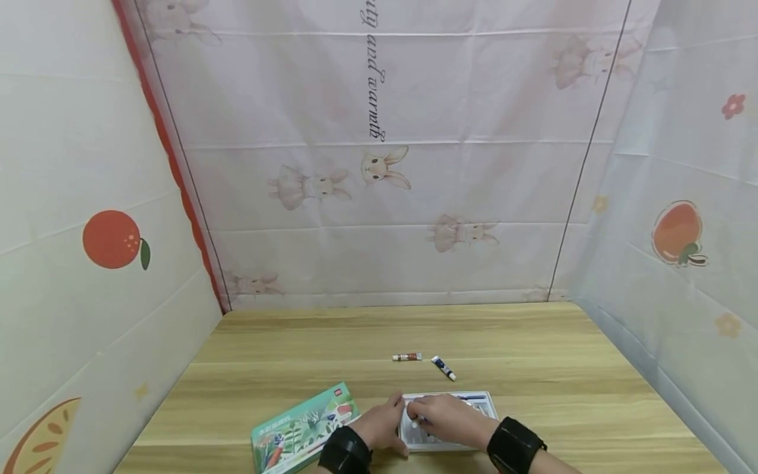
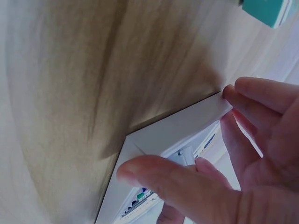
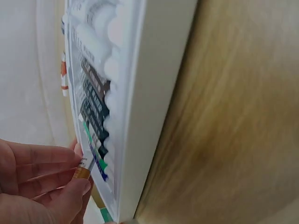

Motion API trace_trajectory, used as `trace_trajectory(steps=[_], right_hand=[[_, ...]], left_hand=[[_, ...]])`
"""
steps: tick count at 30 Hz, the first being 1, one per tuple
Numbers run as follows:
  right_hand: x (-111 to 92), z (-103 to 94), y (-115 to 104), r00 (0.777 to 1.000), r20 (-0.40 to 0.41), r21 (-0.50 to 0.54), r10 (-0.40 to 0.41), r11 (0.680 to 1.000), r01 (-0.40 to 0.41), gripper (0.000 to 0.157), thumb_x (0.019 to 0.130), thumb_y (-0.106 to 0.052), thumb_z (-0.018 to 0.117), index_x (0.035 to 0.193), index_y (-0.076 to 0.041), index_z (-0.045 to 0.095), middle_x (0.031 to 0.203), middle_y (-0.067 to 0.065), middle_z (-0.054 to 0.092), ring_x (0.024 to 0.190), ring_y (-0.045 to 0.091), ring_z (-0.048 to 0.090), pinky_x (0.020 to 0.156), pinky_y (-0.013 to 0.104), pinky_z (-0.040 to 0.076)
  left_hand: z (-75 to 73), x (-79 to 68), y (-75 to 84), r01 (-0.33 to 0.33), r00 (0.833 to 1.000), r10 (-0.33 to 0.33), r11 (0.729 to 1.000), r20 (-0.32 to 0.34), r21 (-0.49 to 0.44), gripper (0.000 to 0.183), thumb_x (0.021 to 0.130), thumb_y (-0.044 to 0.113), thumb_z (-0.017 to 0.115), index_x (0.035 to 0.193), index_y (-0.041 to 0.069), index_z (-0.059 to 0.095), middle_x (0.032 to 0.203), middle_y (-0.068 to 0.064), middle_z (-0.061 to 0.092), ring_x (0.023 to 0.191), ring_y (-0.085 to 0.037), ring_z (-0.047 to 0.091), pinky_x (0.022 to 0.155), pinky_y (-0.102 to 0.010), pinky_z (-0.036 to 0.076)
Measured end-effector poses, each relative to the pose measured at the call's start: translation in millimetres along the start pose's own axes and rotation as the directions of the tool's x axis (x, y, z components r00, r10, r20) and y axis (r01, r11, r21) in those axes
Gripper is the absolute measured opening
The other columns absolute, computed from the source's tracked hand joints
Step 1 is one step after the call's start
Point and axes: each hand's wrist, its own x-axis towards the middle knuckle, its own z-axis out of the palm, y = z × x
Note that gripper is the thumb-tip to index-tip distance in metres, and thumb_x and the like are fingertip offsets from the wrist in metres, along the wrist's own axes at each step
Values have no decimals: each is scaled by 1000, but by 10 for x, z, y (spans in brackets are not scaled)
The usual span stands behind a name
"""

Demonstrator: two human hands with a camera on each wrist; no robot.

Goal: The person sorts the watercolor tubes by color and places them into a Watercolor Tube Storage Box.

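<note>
At lower centre, a right hand (image 1: 453, 419) pinches an orange-banded tube (image 3: 82, 171) over a white tray (image 1: 441, 448); a left hand (image 1: 381, 424), spread, grips its left end.

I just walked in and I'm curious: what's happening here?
A person's right hand pinches an orange-banded tube at a white tray holding more tubes. The left hand holds the tray's left end. A reddish tube and a blue tube lie beyond it on the table; a green box lies to the left.
</note>
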Motion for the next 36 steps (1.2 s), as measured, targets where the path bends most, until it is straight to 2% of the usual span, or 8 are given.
trace_trajectory(steps=[7,14,19,26,36], right_hand=[[-11,30,33,997,46,-93,-69,993,73,10,74,-14,59,79,-21,53,73,-15,47,60,-8,37,51,7,34],[-32,23,56,993,76,-59,-90,994,94,18,71,-12,63,85,-24,62,81,-12,50,65,-7,41,55,8,36],[-45,27,84,990,87,-54,-113,992,118,14,72,-14,62,83,-23,63,88,-10,52,75,-5,46,61,10,38],[-81,1,110,989,96,22,-116,993,115,9,75,-16,60,83,-19,62,92,-6,54,80,-5,47,65,9,37],[-47,-54,36,990,133,-34,-45,998,49,11,74,-18,61,84,-20,63,89,-8,52,74,-6,46,61,10,38]], left_hand=[[11,20,-20,9,999,-9,1000,36,-4,83,58,39,69,123,-1,34,128,-12,26,98,-18,45,76,-24,37],[28,15,-24,-7,1000,7,1000,15,-1,84,57,38,70,122,-2,34,127,-12,26,98,-19,45,76,-24,37],[25,3,-28,-12,1000,12,1000,20,-5,84,58,39,69,123,-1,33,127,-11,25,96,-18,46,74,-23,38],[21,4,-20,-1,999,1,1000,41,-18,83,59,40,68,124,0,33,128,-11,24,97,-18,46,74,-22,38],[-27,-9,6,11,999,-10,1000,35,-28,83,59,38,69,124,-1,32,128,-12,24,99,-21,44,77,-25,37]])
